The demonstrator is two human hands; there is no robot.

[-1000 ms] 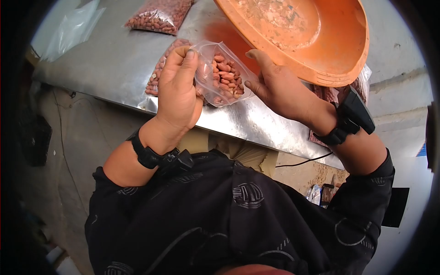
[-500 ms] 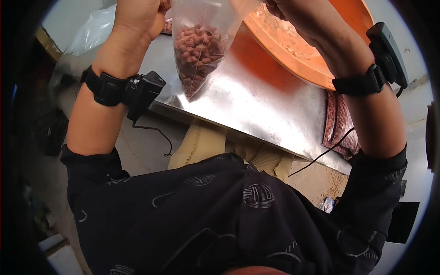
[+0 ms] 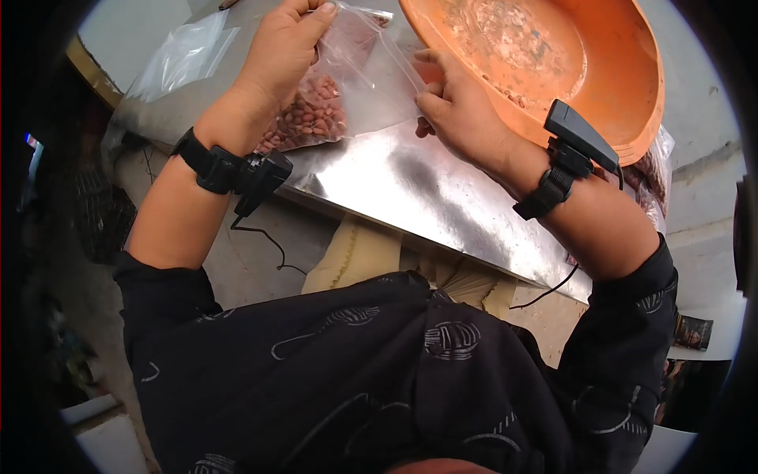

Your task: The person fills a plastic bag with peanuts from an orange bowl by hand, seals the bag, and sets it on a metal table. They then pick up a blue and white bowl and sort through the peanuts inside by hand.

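A clear plastic bag is stretched between my two hands above the metal table. Reddish peanuts fill its lower left part, partly hidden behind my left wrist. My left hand is closed, its thumb and fingers pinching the bag's upper edge. On the other side, my right hand pinches the bag's right edge between thumb and fingers. The bag leans over to the left, and its peanut-filled end appears to rest on the table.
A large orange basin with reddish residue inside stands beyond my right hand. Flat clear bags lie at the back left. Filled peanut bags are partly hidden behind my right forearm. The table's front edge runs before my lap.
The bag has gone from hanging upright to leaning left and lower. My right hand has come down and left, away from over the basin, with the bag's edge pinched.
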